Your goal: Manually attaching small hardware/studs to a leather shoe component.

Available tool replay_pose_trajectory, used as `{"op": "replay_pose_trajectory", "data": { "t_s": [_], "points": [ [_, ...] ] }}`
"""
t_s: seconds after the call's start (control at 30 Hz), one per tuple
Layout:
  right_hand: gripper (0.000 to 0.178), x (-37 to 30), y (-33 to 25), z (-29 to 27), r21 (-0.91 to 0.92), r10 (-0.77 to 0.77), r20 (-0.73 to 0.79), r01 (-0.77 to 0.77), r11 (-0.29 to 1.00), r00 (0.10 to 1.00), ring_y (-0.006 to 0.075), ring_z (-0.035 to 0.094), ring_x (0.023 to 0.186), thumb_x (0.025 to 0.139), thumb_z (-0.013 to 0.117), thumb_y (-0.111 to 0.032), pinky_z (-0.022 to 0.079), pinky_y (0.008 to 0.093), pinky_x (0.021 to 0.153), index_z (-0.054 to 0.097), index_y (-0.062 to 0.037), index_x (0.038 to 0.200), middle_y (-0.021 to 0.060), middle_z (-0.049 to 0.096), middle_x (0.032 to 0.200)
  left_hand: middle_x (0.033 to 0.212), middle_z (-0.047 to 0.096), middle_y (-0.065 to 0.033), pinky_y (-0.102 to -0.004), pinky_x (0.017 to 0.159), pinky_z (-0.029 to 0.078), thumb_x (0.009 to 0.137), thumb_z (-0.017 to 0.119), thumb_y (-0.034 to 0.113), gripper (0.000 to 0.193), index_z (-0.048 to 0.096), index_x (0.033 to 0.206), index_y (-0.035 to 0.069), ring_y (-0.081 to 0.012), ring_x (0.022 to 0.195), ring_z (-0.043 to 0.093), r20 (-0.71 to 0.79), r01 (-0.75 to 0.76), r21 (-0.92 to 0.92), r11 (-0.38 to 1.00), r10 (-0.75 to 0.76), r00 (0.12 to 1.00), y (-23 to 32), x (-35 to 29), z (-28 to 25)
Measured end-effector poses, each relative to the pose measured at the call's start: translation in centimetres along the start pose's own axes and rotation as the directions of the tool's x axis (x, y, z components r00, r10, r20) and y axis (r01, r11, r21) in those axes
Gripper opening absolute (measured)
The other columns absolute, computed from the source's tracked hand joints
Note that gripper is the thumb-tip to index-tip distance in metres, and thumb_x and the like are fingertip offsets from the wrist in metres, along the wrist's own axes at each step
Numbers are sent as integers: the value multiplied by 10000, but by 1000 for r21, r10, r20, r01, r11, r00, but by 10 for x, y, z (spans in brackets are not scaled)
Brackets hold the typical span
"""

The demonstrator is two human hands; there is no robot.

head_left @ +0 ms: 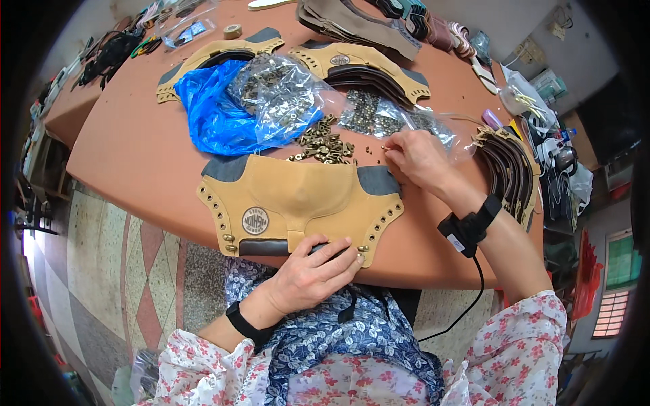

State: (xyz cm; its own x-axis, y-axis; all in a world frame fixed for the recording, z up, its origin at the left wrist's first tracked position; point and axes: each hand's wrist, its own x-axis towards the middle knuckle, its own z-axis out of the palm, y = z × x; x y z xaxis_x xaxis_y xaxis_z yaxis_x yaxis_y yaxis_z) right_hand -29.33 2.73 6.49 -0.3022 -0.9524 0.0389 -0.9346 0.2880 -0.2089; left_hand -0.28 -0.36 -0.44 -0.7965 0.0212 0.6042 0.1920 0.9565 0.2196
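Lying flat at the near edge of the table (135, 155), the tan upper (298, 186) appears partly fitted with its brass hardware. Its left edge bears two brass hooks (229, 242) at the lower end, while its right edge shows only one brass hook (363, 248), partly beside the fingers. Judging by that mismatch, the left edge is further along, and at least one more piece seems needed to even the sides. Above the hooks, both edges carry a row of dark eyelets that look already set.

The left hand (313, 274) lies over the upper's lower right edge, fingers bent; its thumb is hidden, so I cannot tell whether it grips. The right hand (418, 159) is just beyond the upper's far right corner, fingertips near tiny brass bits; I cannot tell whether they pinch one.

Directly behind the upper is a loose pile of brass hooks (325, 143), with a blue bag (210, 108) to the left of it. Farther behind the upper is another tan piece (365, 62); well to its right stands a stack of pieces (504, 169), whose progress I cannot judge.
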Motion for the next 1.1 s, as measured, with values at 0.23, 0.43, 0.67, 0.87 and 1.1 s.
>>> {"op": "replay_pose_trajectory", "data": {
  "t_s": [0.23, 0.43, 0.67, 0.87, 1.1],
  "points": [
    [161, 3, -3, 13, -173, -130, -79, 115, 978, 988, 388, 698, 850, 862, 631, -153, 562, 482, 777, 721, -21, 850, 170, 705, 925, 1185, 684, -60, -391, 928, 473, 836, 628, 144, 334, 719, 1149, 67, -226, 1152, 650, 6, 13, -10, 1000, -12, 1000, 0, -1, 1],
    [131, 8, 3, 27, -348, -280, -164, 210, 914, 946, 342, 689, 792, 898, 616, -142, 553, 450, 674, 654, -41, 825, 116, 651, 833, 1189, 685, -63, -401, 934, 470, 848, 605, 143, 342, 715, 1163, 68, -228, 1162, 648, 26, 11, -3, 1000, -11, 1000, 0, 0, -1],
    [124, -8, -4, 7, -236, -218, -144, 180, 955, 965, 400, 701, 819, 870, 579, -79, 565, 493, 704, 685, -17, 854, 186, 697, 871, 1202, 666, -66, -411, 932, 472, 822, 647, 140, 317, 701, 1125, 62, -230, 1164, 636, 10, -27, 7, 1000, 27, 1000, -2, 2, 4],
    [71, -123, -63, -12, 254, -146, -202, 195, 947, 968, 312, 660, 753, 852, 703, -69, 515, 403, 657, 655, -25, 879, 142, 636, 803, 1189, 691, -58, -418, 941, 473, 838, 628, 141, 331, 725, 1146, 71, -237, 1169, 647, 9, 28, -2, 1000, -28, 1000, 0, -3, 3],
    [140, -160, -80, 49, 317, -87, -428, 240, 918, 900, 301, 663, 801, 807, 725, 15, 540, 387, 691, 647, -9, 921, 118, 658, 922, 1223, 671, -80, -436, 961, 470, 846, 608, 144, 345, 709, 1161, 44, -251, 1185, 630, 29, -18, 49, 999, 17, 999, 3, 0, 1]
  ]
}}
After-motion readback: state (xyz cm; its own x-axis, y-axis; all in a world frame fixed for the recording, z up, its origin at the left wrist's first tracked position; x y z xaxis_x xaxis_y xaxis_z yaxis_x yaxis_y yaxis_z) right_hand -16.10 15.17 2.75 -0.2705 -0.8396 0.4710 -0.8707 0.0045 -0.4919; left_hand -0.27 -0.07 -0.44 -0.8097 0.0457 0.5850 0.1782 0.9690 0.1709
